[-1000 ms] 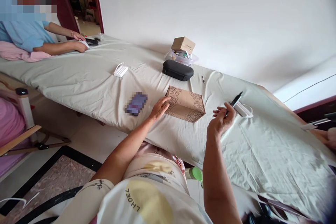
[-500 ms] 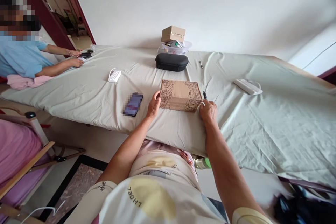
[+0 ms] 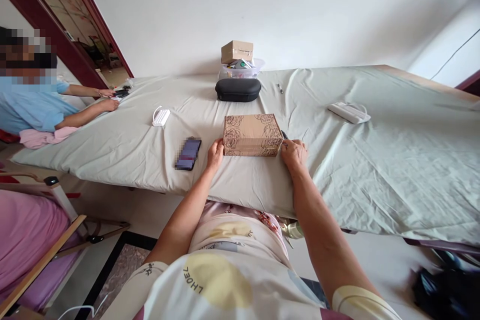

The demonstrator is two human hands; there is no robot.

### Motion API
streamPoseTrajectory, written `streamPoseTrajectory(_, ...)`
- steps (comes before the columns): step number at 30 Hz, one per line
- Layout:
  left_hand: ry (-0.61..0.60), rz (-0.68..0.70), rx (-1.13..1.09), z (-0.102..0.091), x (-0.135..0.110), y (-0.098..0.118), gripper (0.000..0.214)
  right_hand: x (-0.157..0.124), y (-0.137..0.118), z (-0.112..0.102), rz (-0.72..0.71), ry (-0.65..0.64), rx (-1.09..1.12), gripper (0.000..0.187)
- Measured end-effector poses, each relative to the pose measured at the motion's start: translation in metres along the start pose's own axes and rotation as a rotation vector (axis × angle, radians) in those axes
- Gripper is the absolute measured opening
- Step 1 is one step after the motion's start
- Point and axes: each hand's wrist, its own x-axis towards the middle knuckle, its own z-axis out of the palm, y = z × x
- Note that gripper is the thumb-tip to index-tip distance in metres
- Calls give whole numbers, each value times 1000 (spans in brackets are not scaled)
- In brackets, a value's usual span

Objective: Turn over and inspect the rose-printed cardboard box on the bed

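Observation:
A brown cardboard box (image 3: 252, 130) printed with flower outlines lies on the sheet-covered table (image 3: 375, 170) near its front edge. My left hand (image 3: 215, 152) is closed against the box's left end. At the box's right end, my right hand (image 3: 294, 153) presses on the corner, its fingers closed round a black pen (image 3: 284, 135) whose tip pokes out behind the box. A dark phone (image 3: 188, 153) lies just left of my left hand.
Behind the box are a black zip case (image 3: 237, 89), a clear tub (image 3: 242, 69) with a small carton (image 3: 236, 51) on top, and a small pen (image 3: 279, 88). White objects lie left (image 3: 161, 116) and right (image 3: 348, 112). Another person (image 3: 37, 105) sits at the table's left end. A wooden chair (image 3: 45, 260) stands lower left.
My right hand came down from the right with the pen to the box's right end. The box now sits square between both hands, and my view swung rightwards.

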Motion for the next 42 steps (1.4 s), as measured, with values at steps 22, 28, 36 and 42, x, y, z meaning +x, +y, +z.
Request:
streamPoseTrajectory(22,-3,-142,85,4,-1,17,38,10,15,10,-53,223,204,34)
streamPoseTrajectory(28,5,-149,106,5,-3,24,37,3,10,-3,47,171,409,39)
streamPoseTrajectory(36,4,-156,99,6,-5,25,36,-32,-1,-7,41,-63,482,42)
streamPoseTrajectory(42,75,-139,107,8,-3,23,36,-39,6,-4,29,-28,508,44)
